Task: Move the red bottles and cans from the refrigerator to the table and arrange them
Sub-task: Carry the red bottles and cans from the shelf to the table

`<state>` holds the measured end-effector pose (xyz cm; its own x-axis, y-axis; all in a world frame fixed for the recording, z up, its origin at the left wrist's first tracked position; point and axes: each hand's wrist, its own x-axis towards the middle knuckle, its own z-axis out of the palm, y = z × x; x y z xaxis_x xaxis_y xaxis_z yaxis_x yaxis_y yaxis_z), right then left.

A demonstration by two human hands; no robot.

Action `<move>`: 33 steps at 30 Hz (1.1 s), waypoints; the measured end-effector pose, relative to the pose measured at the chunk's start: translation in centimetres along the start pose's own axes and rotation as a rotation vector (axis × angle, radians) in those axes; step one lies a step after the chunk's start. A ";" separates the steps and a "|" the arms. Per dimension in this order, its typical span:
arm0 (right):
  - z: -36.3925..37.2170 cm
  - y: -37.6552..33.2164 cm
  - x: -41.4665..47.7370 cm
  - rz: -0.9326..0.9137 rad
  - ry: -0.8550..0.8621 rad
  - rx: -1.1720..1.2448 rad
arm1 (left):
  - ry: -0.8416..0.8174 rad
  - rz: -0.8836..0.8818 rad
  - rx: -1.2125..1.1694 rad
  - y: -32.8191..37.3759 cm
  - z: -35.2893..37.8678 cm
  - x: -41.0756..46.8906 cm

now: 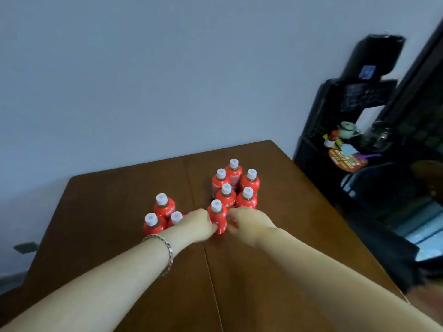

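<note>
A brown table (96,212) stood against a plain wall. We had our left hand (199,225) and right hand (247,222) clasped on either side of one upright red bottle (217,218), midway between both, fronting the cluster toward the far edge.

Black shelf unit (340,130), teapot (347,130)

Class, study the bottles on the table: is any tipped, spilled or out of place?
None is tipped or spilled. Three bottles stand apart, left of the main cluster. Both hands grip the front bottle.
</note>
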<state>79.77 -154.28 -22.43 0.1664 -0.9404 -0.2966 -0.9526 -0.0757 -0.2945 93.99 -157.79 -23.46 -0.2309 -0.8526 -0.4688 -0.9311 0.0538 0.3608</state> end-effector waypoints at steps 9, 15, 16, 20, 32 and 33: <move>-5.5 18.8 -22.9 0.473 0.119 0.018 | -0.027 0.494 0.199 27.0 7.1 -7.6; -6.5 30.2 -41.6 0.867 0.155 0.166 | -0.109 0.845 0.310 44.8 15.7 -16.4; -6.2 32.0 -45.3 0.953 0.164 0.197 | -0.134 0.912 0.327 48.1 17.8 -18.5; -5.6 35.7 -55.5 1.171 0.185 0.193 | -0.222 1.113 0.390 56.9 24.1 -24.1; 0.4 36.8 -84.6 1.918 0.360 0.444 | -0.477 1.807 0.727 75.3 41.9 -45.7; 1.3 35.9 -86.9 1.983 0.376 0.465 | -0.511 1.864 0.748 76.1 43.3 -48.0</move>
<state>31.42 -74.87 -8.44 -0.8849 0.3654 -0.2889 0.3963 0.9165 -0.0547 22.03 -90.20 -8.44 -0.7419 0.6430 -0.1902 0.5797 0.7576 0.3001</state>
